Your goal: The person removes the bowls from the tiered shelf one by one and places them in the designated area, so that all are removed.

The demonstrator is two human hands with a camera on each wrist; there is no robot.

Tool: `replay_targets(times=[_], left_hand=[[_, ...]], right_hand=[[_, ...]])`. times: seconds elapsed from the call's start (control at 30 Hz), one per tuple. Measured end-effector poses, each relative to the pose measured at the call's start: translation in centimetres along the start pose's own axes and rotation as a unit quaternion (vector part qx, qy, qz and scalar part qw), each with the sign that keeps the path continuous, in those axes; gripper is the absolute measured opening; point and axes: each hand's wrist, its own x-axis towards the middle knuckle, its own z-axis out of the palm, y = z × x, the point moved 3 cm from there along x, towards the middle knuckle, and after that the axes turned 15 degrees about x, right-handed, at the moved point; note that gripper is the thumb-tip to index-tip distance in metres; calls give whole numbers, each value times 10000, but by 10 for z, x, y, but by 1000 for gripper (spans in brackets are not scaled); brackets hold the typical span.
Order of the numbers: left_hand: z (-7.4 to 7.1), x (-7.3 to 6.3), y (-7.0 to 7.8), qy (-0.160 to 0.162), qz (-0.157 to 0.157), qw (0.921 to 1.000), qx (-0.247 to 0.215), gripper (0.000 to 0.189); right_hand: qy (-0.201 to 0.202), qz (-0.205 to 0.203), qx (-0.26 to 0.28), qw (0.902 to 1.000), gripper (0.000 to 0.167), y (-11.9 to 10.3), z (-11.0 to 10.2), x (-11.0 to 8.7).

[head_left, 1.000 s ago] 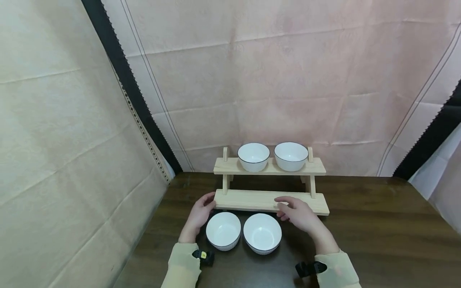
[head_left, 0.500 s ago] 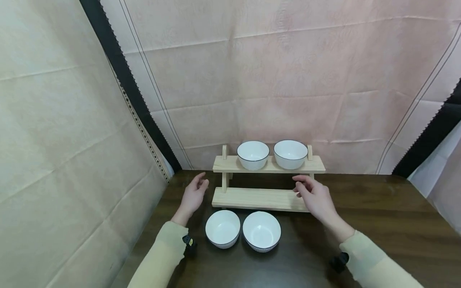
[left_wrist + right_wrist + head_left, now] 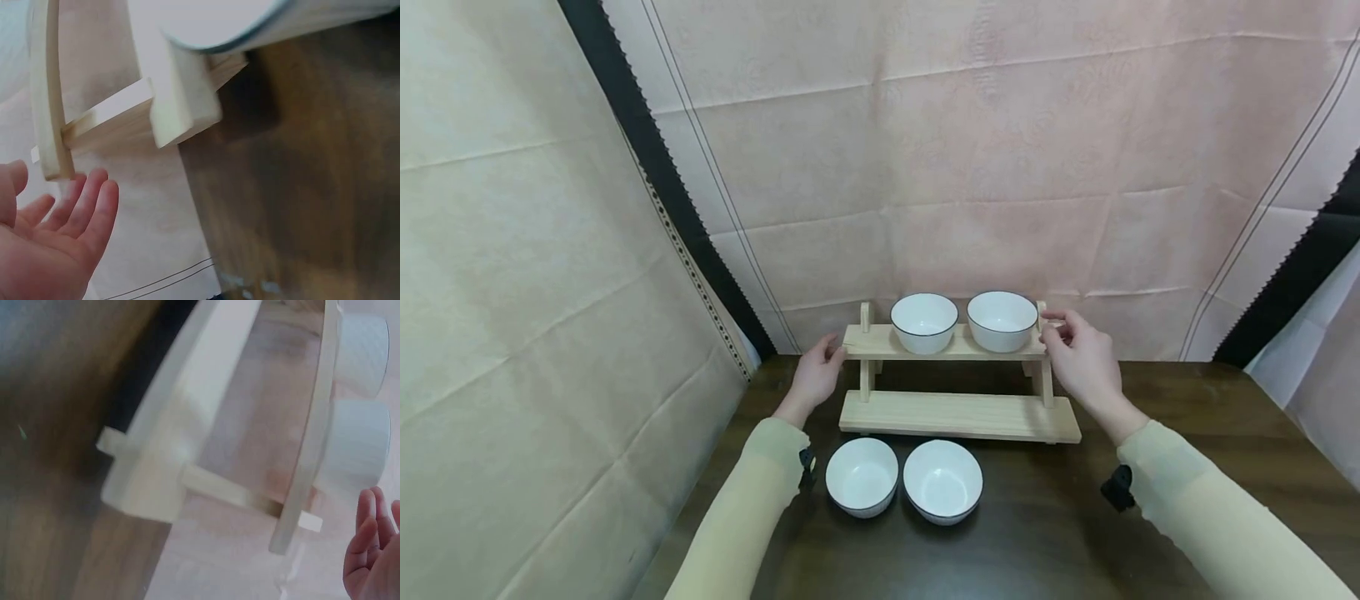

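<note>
A two-tier light wooden rack [image 3: 958, 414] stands at the back of the table. Two white, dark-rimmed bowls, a left one [image 3: 923, 323] and a right one [image 3: 1002, 322], sit side by side on its upper shelf [image 3: 877, 342]. My left hand [image 3: 815, 379] is at that shelf's left end, and in the left wrist view its fingers [image 3: 100, 215] spread loosely beside the board's end. My right hand [image 3: 1084, 362] is by the shelf's right end, near the right bowl. In the right wrist view its fingers [image 3: 367, 534] bend loosely below that bowl's side, gripping nothing.
Two more white bowls, one left [image 3: 862, 477] and one right [image 3: 943, 481], stand on the dark wooden table [image 3: 910, 567] in front of the rack. A pale cloth wall [image 3: 1000, 167] rises close behind the rack, and another cloth panel [image 3: 550, 333] stands to the left.
Both hands have left the lower shelf and moved outward and up to the ends of the upper shelf. The bowls and rack stay in place.
</note>
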Motion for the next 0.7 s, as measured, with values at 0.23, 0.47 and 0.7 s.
replay_targets(times=[0.23, 0.47, 0.7], left_hand=[[-5, 18, 11, -258, -177, 9993, 189, 49], [-3, 22, 17, -452, -449, 9977, -217, 51], [6, 19, 14, -781, -851, 9868, -1131, 56]], right_hand=[[-499, 312, -535, 9968, 50, -4, -6, 20], [-912, 620, -474, 9928, 59, -3, -2, 27], [-867, 761, -51, 9933, 57, 4, 8, 22]])
